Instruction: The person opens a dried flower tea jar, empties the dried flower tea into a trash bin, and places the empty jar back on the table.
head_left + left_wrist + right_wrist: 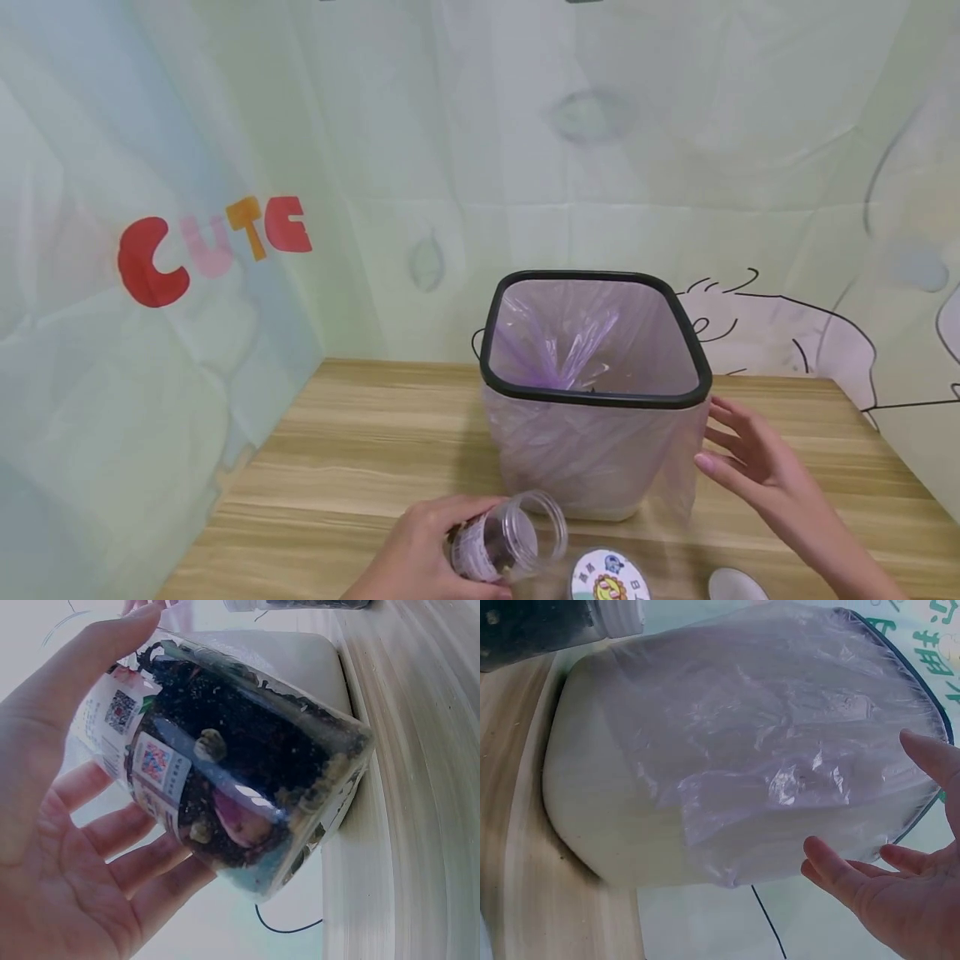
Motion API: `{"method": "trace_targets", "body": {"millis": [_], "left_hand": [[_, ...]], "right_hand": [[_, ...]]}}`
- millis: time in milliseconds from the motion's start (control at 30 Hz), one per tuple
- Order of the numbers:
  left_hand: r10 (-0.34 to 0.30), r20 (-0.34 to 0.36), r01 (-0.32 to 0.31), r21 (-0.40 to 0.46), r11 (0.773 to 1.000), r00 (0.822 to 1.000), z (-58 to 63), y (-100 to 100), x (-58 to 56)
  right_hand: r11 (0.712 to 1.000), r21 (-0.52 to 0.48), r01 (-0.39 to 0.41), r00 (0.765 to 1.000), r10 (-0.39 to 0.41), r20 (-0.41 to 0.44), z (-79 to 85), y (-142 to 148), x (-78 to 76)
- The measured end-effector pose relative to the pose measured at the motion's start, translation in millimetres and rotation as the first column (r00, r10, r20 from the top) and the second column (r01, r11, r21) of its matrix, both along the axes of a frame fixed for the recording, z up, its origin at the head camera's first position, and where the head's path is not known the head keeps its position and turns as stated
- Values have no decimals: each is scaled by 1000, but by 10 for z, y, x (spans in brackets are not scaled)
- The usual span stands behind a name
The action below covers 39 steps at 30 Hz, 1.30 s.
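In the head view my left hand [427, 550] grips a clear, labelled jar [474, 552], its uncovered mouth tipped to the right in front of the bin. Dark dried leaves and small dried flowers fill the jar [232, 742] in the left wrist view. A pale bin with a black rim [592, 399] stands upright, lined with a translucent purple bag [558, 367] folded over its outside. My right hand [765, 467] is at the bin's right side, thumb and fingers spread beside the overhanging bag [780, 720], gripping nothing.
A round top with a cartoon sun [609, 577] is at the front, right of the jar. Farther right lies a white round object [737, 585], cut off by the frame. Behind the wooden table [360, 433] hangs a printed curtain [375, 167].
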<state>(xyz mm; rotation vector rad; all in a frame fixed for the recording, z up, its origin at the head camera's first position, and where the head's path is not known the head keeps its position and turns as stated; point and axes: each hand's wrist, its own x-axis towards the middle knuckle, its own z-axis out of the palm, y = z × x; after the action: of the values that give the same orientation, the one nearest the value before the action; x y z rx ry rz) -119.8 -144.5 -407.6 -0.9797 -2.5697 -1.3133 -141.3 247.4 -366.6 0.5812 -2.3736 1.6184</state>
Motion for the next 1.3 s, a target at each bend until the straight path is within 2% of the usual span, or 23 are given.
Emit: {"method": "trace_targets", "body": {"millis": [167, 367, 567, 767, 967, 1100, 1300], "left_hand": [[26, 34, -26, -6, 1000, 999, 8, -27, 10], [36, -20, -37, -14, 999, 999, 10, -49, 3], [35, -68, -35, 1, 999, 997, -8, -74, -7], [33, -73, -32, 16, 999, 997, 2, -97, 2], [60, -72, -59, 14, 998, 996, 25, -120, 6], [77, -74, -77, 6, 997, 994, 26, -141, 5], [100, -118, -100, 0, 995, 988, 20, -171, -1]], "right_hand": [[998, -64, -23, 999, 22, -24, 129, -93, -64], [992, -120, -31, 999, 27, -30, 290, -203, -126], [994, -110, 3, 999, -9, -48, 383, -268, -157], [985, -172, -9, 999, 1, -42, 462, -323, -171], [995, -73, 68, 994, -75, -85, 526, -365, -191], [995, -33, 93, 988, -96, -120, 548, -376, -210], [992, 6, 122, 984, -120, -133, 586, -390, -223]]}}
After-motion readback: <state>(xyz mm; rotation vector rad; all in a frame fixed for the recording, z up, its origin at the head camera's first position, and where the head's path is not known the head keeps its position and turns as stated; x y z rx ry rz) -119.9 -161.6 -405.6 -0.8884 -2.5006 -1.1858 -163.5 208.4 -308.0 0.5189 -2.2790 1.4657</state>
